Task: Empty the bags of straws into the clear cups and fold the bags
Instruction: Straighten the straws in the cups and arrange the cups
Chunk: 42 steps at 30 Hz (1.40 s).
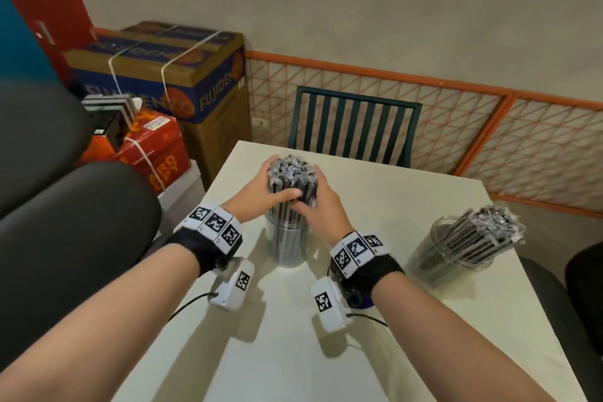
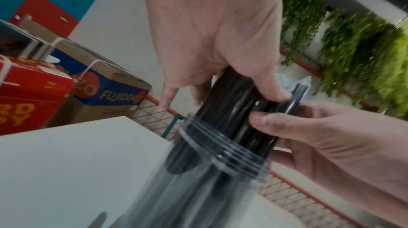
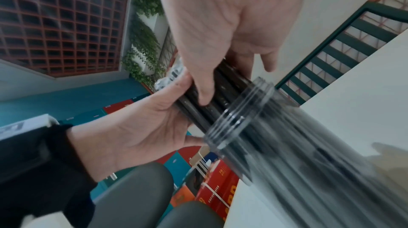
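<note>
A bundle of black straws with clear wrapper tips stands upright in a clear cup at the middle of the white table. My left hand and right hand grip the bundle from either side, above the cup's rim. The left wrist view shows the left hand curled round the straws over the ribbed rim, with the right hand opposite. In the right wrist view the right hand has its thumb on the straws.
A second clear cup, full of leaning straws, stands near the table's right edge. A dark green chair faces the far edge. Cardboard boxes are stacked at the left, beside grey seat backs.
</note>
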Available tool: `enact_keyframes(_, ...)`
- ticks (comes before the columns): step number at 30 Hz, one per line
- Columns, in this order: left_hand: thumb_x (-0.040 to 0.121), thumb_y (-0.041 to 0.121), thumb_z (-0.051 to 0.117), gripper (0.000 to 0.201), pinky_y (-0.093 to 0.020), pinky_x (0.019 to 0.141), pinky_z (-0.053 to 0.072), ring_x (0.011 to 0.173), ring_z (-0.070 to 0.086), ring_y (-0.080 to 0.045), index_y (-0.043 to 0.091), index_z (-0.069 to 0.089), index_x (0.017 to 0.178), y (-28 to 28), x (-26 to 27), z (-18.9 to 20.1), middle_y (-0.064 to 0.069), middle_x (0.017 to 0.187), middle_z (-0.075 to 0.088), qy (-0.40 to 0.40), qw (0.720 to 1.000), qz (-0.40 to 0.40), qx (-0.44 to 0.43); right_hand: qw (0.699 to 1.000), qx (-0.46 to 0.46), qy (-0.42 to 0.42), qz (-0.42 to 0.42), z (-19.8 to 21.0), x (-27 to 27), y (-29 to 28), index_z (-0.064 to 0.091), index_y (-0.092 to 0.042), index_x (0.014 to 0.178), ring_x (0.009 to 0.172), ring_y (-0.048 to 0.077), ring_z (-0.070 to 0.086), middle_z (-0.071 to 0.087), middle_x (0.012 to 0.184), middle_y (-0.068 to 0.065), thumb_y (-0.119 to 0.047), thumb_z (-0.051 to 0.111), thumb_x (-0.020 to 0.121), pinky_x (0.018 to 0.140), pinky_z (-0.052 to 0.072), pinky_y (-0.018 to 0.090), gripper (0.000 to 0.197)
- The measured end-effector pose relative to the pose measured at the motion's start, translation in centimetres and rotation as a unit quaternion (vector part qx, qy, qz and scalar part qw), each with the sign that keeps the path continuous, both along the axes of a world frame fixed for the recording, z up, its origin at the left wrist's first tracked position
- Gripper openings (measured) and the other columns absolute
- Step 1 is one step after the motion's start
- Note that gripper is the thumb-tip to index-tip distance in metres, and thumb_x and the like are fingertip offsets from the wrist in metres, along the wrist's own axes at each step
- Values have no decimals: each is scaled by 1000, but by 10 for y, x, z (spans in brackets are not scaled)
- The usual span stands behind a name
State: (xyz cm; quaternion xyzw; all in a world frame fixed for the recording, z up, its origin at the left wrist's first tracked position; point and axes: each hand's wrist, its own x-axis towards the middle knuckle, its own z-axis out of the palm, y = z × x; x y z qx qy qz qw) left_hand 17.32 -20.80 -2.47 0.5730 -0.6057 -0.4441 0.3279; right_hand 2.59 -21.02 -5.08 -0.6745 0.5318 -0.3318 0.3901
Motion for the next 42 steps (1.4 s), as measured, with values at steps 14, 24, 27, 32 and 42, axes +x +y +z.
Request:
enact_keyframes(14, 58, 53, 76, 114, -27, 111, 20, 137, 26, -11, 28, 10, 148, -4, 29, -8, 4, 154, 24, -66, 988, -130, 52, 987, 81, 102, 90, 5, -33, -1, 14, -14, 150, 137, 11, 32, 33, 151, -1, -32, 83, 68, 111, 27, 22, 109)
enact_keyframes(24, 71, 40, 73, 95, -27, 107, 27, 135, 33, -13, 27, 15, 146, -13, 30, 4, 7, 144, 35, 11, 986, -159, 52, 988, -7, 131, 77, 28, -19, 3, 27, -19, 146, 135, 21, 38, 38, 146, 6, -29, 74, 78, 112, 33, 39, 83)
enact_keyframes(27, 56, 61, 74, 125, -35, 118, 13, 146, 12, -18, 32, -4, 148, -12, 46, 0, 2, 159, 9, -39, 980, -160, 111, 959, 104, 220, 145, 20, -38, -6, 4, -18, 152, 144, 24, 21, 17, 156, 8, -36, 80, 71, 118, 23, 41, 113)
enact_keyframes(32, 61, 59, 72, 125, -37, 117, 13, 145, 11, -16, 36, -17, 146, 15, 25, -15, 4, 160, 0, -10, 996, -62, 64, 970, 155, 145, 120, 21, -46, -15, -2, -12, 152, 147, 22, 17, 13, 160, 4, -26, 75, 78, 117, 19, 36, 107)
enact_keyframes(42, 79, 18, 72, 85, -27, 107, 32, 131, 42, -18, 22, 18, 145, 4, 1, -15, 0, 140, 42, 87, 996, 24, -25, 990, 75, 19, 115, 18, -13, -29, 27, -16, 145, 132, 19, 45, 48, 142, 6, -21, 87, 57, 112, 36, 43, 106)
